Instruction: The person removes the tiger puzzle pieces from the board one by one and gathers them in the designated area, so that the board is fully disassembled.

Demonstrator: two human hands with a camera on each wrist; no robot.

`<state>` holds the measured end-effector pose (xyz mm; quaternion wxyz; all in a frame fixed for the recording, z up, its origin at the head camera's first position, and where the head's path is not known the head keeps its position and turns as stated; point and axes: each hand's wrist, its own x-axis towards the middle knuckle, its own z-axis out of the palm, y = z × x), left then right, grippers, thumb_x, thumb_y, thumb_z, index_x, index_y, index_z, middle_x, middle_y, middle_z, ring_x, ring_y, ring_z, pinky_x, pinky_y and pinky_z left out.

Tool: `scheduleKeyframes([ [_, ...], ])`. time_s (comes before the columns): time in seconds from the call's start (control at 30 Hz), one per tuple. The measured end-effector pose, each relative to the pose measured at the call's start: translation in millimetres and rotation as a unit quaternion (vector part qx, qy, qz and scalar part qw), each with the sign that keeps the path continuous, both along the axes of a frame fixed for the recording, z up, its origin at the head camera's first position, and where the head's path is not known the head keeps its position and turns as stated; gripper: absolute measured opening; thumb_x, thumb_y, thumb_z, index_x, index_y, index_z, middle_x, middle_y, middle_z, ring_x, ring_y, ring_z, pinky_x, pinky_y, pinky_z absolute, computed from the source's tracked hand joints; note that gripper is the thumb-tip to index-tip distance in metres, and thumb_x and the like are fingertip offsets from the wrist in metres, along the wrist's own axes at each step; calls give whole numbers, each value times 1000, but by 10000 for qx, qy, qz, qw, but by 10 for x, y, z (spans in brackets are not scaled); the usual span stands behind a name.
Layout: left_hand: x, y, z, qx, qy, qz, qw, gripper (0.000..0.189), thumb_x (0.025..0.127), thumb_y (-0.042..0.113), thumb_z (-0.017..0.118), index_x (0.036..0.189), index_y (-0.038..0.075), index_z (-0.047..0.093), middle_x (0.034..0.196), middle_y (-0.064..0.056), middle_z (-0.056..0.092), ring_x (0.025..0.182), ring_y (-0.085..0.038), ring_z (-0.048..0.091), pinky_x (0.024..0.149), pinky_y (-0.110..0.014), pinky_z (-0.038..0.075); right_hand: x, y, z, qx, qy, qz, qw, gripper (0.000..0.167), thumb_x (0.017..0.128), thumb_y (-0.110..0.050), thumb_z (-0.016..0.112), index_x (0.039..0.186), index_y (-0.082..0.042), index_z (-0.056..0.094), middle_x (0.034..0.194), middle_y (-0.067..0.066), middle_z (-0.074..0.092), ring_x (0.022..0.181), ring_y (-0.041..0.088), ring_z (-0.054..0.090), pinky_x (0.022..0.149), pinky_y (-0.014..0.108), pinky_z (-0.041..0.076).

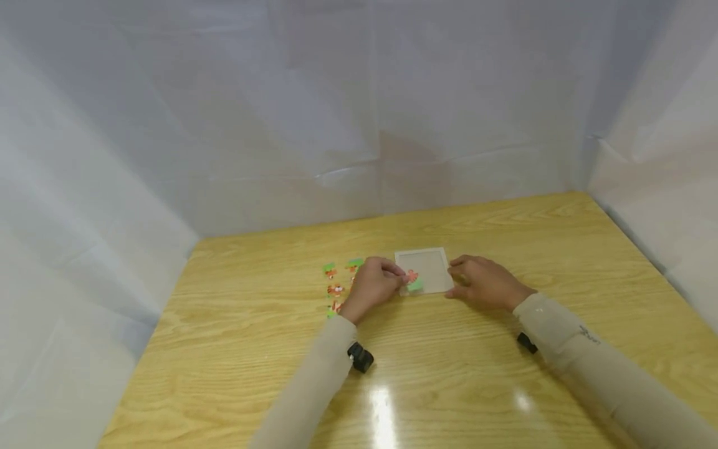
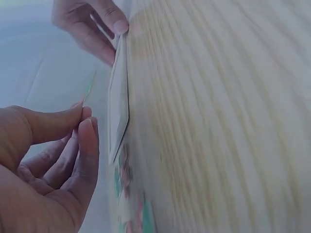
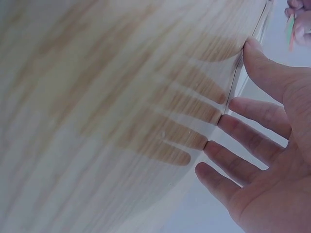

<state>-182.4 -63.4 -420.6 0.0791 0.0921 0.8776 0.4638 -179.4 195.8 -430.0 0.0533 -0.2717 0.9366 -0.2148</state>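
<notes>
Between thumb and fingertips, my left hand point(image 1: 374, 285) pinches a green and red-orange jigsaw puzzle piece point(image 1: 414, 284). In the left wrist view this piece point(image 2: 90, 86) appears nearly edge-on, raised above the tabletop. Below it lies a shallow square puzzle tray point(image 1: 421, 252) with a white rim. My right hand point(image 1: 488, 282) rests at the tray's right side, its thumb by the near corner. Seen in the right wrist view, the fingers of this hand point(image 3: 277, 131) are extended and spread along the edge. Left of the tray are several loose puzzle pieces point(image 1: 335, 290), partly hidden by my left hand.
The wooden table point(image 1: 252, 349) reflects light near its front. White sheeting point(image 1: 269, 112) hangs behind the table and at both sides. A small black wrist device point(image 1: 361, 358) is strapped under the left sleeve, and another point(image 1: 526, 342) under the right.
</notes>
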Motion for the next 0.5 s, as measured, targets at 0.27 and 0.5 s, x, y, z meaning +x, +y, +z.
scheduleKeyframes([
  [0.27, 121, -292, 71, -28, -162, 36, 9999, 7, 92, 12, 75, 95, 5, 75, 84, -4, 73, 72, -22, 69, 58, -30, 54, 0, 32, -16, -49, 16, 17, 10000, 48, 94, -28, 75, 127, 6, 66, 137, 26, 58, 124, 42, 57, 99, 56, 48],
  [0.5, 187, -457, 52, -194, -442, 139, 9987, 5, 91, 10, 76, 88, 6, 75, 80, -2, 73, 69, -18, 68, 60, -30, 54, 14, 41, -18, -41, -9, -41, 10000, 50, 94, -30, 75, 128, 6, 65, 138, 26, 57, 125, 43, 56, 100, 58, 46],
])
